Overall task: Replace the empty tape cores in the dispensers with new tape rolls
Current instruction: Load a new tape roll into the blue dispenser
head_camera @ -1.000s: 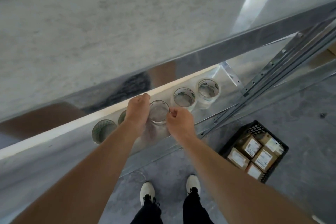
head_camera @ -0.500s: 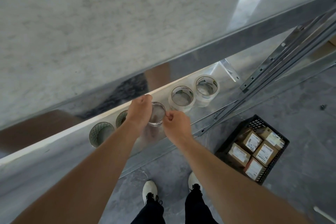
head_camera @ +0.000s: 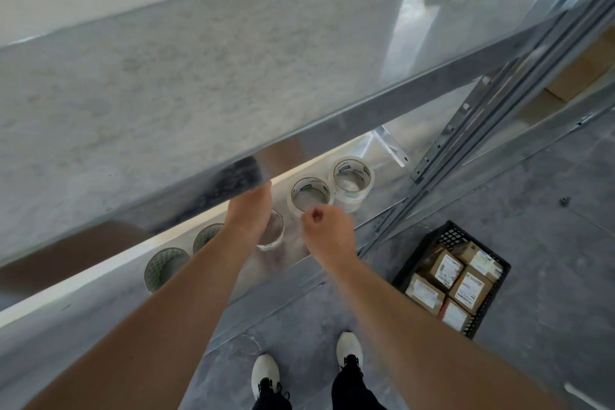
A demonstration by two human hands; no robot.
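Note:
A clear tape roll [head_camera: 274,234] lies flat on the lower metal shelf [head_camera: 100,306]. My left hand [head_camera: 249,211] is closed over its left side, fingertips hidden under the upper shelf's edge. My right hand [head_camera: 327,231] hovers just right of the roll with thumb and fingers pinched together; I see nothing between them. Two white-cored tape rolls [head_camera: 310,198] [head_camera: 351,178] lie further right. Two rolls with green-patterned cores [head_camera: 164,268] [head_camera: 206,236] lie to the left. No dispenser is in view.
The upper shelf [head_camera: 199,76] overhangs the rolls and leaves a narrow gap. A perforated steel upright [head_camera: 466,130] stands at the right. On the floor sits a black crate [head_camera: 447,236] of labelled cardboard boxes. My feet stand below the shelf's front edge.
My right hand has come off the clear roll's rim and moved slightly right, still pinched. My left hand has slid further over the roll. The camera tilted up a little.

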